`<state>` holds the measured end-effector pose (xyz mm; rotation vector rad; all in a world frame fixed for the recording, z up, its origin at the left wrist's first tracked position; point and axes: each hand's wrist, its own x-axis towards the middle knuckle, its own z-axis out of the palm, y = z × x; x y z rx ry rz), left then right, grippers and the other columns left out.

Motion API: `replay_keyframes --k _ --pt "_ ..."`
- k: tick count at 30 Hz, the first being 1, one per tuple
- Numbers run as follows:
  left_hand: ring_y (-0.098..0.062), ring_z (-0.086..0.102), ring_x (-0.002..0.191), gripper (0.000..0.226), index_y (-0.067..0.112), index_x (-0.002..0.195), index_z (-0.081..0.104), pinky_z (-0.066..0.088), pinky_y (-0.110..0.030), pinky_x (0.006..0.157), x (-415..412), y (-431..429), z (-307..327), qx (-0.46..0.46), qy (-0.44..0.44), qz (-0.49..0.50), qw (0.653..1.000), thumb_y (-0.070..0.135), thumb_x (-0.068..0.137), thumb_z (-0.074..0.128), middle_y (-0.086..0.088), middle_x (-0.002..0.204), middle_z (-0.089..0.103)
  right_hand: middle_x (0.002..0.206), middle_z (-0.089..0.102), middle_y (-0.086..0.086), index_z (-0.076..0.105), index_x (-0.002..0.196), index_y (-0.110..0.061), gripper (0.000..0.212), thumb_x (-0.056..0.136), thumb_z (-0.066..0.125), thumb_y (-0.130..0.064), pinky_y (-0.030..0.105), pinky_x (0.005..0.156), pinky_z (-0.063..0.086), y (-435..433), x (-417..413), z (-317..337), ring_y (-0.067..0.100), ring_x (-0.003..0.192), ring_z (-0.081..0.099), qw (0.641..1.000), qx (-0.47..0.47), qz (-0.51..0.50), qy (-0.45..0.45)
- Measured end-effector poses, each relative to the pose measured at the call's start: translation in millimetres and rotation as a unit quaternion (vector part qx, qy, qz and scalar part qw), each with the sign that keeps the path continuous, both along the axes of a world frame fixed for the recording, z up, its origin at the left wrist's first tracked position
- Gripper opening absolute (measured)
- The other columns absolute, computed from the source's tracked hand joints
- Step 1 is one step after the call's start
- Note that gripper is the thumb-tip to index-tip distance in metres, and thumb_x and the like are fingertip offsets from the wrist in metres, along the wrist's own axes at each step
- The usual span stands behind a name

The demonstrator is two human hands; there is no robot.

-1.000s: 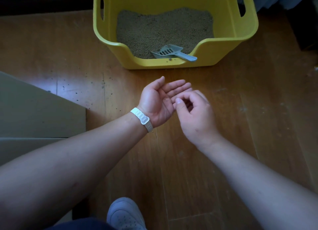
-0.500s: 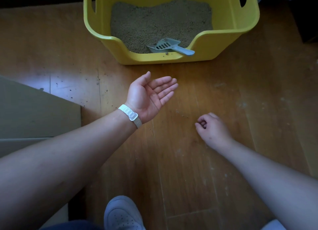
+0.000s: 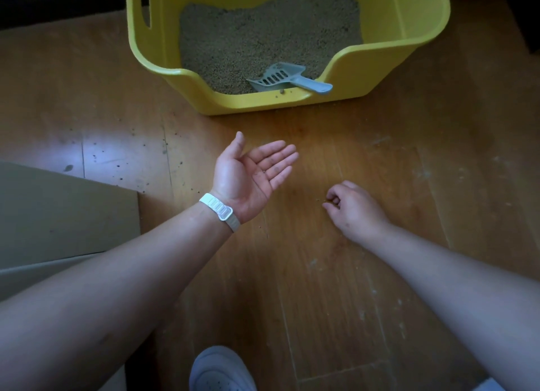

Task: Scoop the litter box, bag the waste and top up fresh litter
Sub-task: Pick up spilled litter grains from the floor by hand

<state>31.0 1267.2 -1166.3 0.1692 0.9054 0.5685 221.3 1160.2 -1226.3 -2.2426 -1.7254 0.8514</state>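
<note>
Its trip to the spread, upturned left hand (image 3: pixel 248 171) over, the right hand (image 3: pixel 355 209) now pinches stray litter grains (image 3: pixel 319 199) off the floor (image 3: pixel 394 162) near the yellow litter box (image 3: pixel 350 78), whose scoop (image 3: pixel 280 79) lies unused on the front lip, so the spill clean-up looks unfinished.

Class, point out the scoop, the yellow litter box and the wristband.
scoop (image 3: pixel 273 79): head view, on its slotted blade.
yellow litter box (image 3: pixel 248 104): head view, on its low front wall.
wristband (image 3: pixel 223 211): head view, on its clasp.
</note>
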Motion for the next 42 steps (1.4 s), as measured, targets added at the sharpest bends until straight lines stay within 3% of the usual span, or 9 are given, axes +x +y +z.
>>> replay_keyframes --k 9,13,17,24,28,33,37,40,42 --pt "-0.033 0.063 0.115 0.078 -0.005 0.124 0.056 0.047 -0.040 0.102 0 -2 -4 0.002 0.000 -0.005 1.000 0.061 0.099 0.023 -0.023 0.123 0.064 0.087 0.050 0.002 0.066 0.090 -0.002 0.014 0.094 0.057 -0.012 0.029 0.069 0.039 2 -1 -3 0.024 0.082 0.053 0.999 -0.005 0.043 -0.021" --pt "-0.034 0.063 0.116 0.079 -0.005 0.125 0.056 0.048 -0.040 0.102 0 -2 -3 0.003 -0.007 -0.006 1.000 0.061 0.099 0.021 -0.024 0.124 0.064 0.089 0.047 0.001 0.063 0.091 -0.002 0.016 0.096 0.051 -0.011 0.022 0.070 0.031 2 0 0 0.017 0.083 0.046 0.997 -0.020 0.073 -0.026" --pt "-0.034 0.063 0.115 0.077 -0.004 0.121 0.058 0.052 -0.039 0.096 -2 -3 -3 0.001 -0.017 -0.005 1.000 0.057 0.100 0.018 -0.023 0.123 0.065 0.090 0.048 0.000 0.064 0.092 -0.005 0.016 0.095 0.052 -0.015 0.029 0.072 0.039 2 -5 10 0.024 0.088 0.054 0.997 -0.020 0.075 -0.021" --pt "-0.035 0.063 0.115 0.077 -0.005 0.120 0.058 0.051 -0.040 0.098 1 -4 -2 0.002 -0.024 -0.012 1.000 0.057 0.100 0.017 -0.025 0.123 0.064 0.082 0.053 -0.006 0.065 0.081 -0.014 0.008 0.089 0.062 -0.016 0.033 0.069 0.047 18 -34 63 0.014 0.072 0.052 0.992 0.099 -0.020 0.079" --pt "-0.034 0.069 0.096 0.076 -0.008 0.115 0.059 0.055 -0.042 0.088 4 -8 2 -0.004 -0.037 -0.015 0.999 0.056 0.100 0.020 -0.026 0.107 0.069 0.085 0.054 -0.009 0.065 0.081 -0.014 0.006 0.086 0.064 -0.015 0.028 0.067 0.046 35 -61 92 0.011 0.074 0.055 0.979 0.155 -0.018 0.127" --pt "-0.040 0.055 0.121 0.077 -0.011 0.116 0.058 0.037 -0.048 0.110 5 -6 9 -0.004 -0.072 -0.030 0.997 0.054 0.100 0.021 -0.030 0.120 0.060 0.103 0.064 0.000 0.066 0.084 -0.011 0.004 0.086 0.064 -0.014 0.037 0.082 0.049 47 -82 98 0.019 0.092 0.057 0.977 0.164 0.025 0.134" --pt "-0.039 0.058 0.119 0.077 -0.011 0.117 0.058 0.041 -0.048 0.106 8 -5 13 0.002 -0.079 -0.037 0.996 0.054 0.101 0.020 -0.029 0.119 0.063 0.099 0.063 0.002 0.068 0.088 -0.009 0.007 0.087 0.064 -0.014 0.034 0.076 0.048 47 -85 98 0.017 0.087 0.053 0.980 0.169 0.031 0.102" --pt "-0.041 0.049 0.129 0.075 -0.010 0.118 0.057 0.034 -0.050 0.113 8 -5 12 -0.001 -0.084 -0.040 0.996 0.054 0.101 0.021 -0.030 0.125 0.059 0.102 0.064 0.002 0.068 0.088 -0.009 0.006 0.086 0.066 -0.014 0.036 0.078 0.051 45 -80 96 0.019 0.089 0.057 0.976 0.183 0.028 0.113" --pt "-0.042 0.054 0.121 0.076 -0.010 0.121 0.055 0.043 -0.049 0.106 7 -6 11 0.000 -0.083 -0.042 0.996 0.054 0.101 0.021 -0.030 0.128 0.055 0.102 0.063 -0.001 0.068 0.087 -0.010 0.005 0.085 0.067 -0.014 0.033 0.076 0.053 43 -74 95 0.016 0.087 0.059 0.974 0.187 0.025 0.126"
